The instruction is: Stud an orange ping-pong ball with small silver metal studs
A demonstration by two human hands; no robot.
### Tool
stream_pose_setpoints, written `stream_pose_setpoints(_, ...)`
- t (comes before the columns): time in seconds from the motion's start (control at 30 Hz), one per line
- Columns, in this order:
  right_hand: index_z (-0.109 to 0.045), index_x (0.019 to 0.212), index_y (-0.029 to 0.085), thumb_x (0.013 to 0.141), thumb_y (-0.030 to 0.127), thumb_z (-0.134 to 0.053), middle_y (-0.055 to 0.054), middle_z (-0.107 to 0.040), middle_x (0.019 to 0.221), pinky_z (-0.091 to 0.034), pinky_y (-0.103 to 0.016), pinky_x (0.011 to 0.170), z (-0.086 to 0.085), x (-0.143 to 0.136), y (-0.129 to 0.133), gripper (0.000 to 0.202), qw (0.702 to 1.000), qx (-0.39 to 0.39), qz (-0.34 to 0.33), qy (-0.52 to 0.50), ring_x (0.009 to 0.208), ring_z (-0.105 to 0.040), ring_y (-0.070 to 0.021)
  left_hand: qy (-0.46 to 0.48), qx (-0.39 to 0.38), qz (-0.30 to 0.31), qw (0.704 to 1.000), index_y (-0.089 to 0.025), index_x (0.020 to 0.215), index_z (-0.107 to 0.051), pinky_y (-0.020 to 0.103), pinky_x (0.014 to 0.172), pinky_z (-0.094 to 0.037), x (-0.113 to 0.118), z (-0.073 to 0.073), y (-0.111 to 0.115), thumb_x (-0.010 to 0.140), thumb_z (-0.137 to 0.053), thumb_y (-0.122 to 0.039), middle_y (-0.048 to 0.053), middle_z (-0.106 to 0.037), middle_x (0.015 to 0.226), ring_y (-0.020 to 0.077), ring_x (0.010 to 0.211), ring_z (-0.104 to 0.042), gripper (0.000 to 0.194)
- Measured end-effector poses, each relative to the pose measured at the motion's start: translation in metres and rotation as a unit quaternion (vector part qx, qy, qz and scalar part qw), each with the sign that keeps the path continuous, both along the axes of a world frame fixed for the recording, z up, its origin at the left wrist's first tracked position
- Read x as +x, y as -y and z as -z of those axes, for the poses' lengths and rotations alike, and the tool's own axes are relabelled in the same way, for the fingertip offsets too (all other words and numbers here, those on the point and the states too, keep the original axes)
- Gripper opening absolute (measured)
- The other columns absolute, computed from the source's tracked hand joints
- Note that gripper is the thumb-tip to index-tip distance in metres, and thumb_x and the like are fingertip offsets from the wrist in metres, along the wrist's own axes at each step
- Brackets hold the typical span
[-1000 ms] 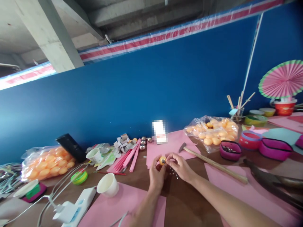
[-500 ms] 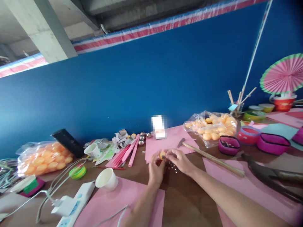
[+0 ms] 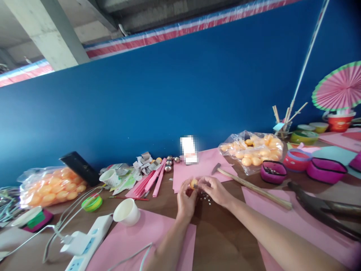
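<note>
"How does the ball look?"

"Your orange ball is small and round. It has a dark, shiny patch on its lower right part, too tiny to see well."

"Which way does it point?"

"The patch faces back at you and a bit toward your right grip. The ball is about as long one way as the other, so you can't pick out a long side."

"Where is it?"

"It's at the tips of your left grip, pinched by your thumb and fingers, up above the bench. Your right grip is just beside it, with fingertips bent in close. I can't tell if they touch the ball or pinch something tiny."

"What else is near?"

"Little silver bits lie between your two grips. The hammer lies past your right grip."
</note>
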State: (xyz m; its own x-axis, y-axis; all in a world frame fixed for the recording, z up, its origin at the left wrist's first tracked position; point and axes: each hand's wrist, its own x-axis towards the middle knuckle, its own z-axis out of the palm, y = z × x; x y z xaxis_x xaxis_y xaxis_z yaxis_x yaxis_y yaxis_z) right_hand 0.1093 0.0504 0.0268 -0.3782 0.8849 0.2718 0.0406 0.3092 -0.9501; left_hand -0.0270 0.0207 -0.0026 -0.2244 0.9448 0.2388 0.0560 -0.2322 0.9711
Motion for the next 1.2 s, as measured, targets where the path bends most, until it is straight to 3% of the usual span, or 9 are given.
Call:
stream_pose_setpoints(0.5, -0.059, 0.073, 0.016, 0.077, 0.034, -0.052, -0.006, -0.063, 0.095, -0.044, -0.029, 0.078, 0.0038, 0.0009, -0.0018, 0.020, 1.000, 0.005, -0.022, -0.003, 0.092, -0.057, -0.0192, -0.018, 0.010, -0.002, 1.000, -0.017, 0.109, -0.055, 0.034, 0.087, -0.043, -0.0011, 0.0027, -0.0012, 0.067, -0.060, -0.016, 0.010, -0.056, 0.111, 0.0209, 0.101, -0.054, 0.042)
stream_pose_setpoints(0.87, -0.059, 0.073, 0.016, 0.076, 0.038, -0.052, -0.006, -0.062, 0.099, -0.044, -0.028, 0.077, 0.0039, 0.0004, -0.0014, 0.024, 1.000, -0.003, -0.030, -0.007, 0.091, -0.057, -0.0193, 0.007, -0.004, -0.004, 1.000, -0.017, 0.106, -0.057, 0.034, 0.085, -0.044, 0.0012, -0.0046, 0.0011, 0.065, -0.062, -0.017, 0.010, -0.057, 0.109, 0.0208, 0.097, -0.056, 0.041)
stream_pose_setpoints(1.2, -0.058, 0.073, 0.015, 0.077, 0.036, -0.052, -0.004, -0.064, 0.093, -0.044, -0.026, 0.069, 0.0058, 0.0010, -0.0031, 0.022, 0.999, -0.007, -0.043, -0.009, 0.081, -0.058, -0.0172, -0.013, 0.010, -0.003, 1.000, -0.016, 0.105, -0.057, 0.033, 0.086, -0.044, -0.0004, -0.0011, -0.0001, 0.067, -0.060, -0.014, 0.009, -0.058, 0.107, 0.0203, 0.099, -0.055, 0.038)
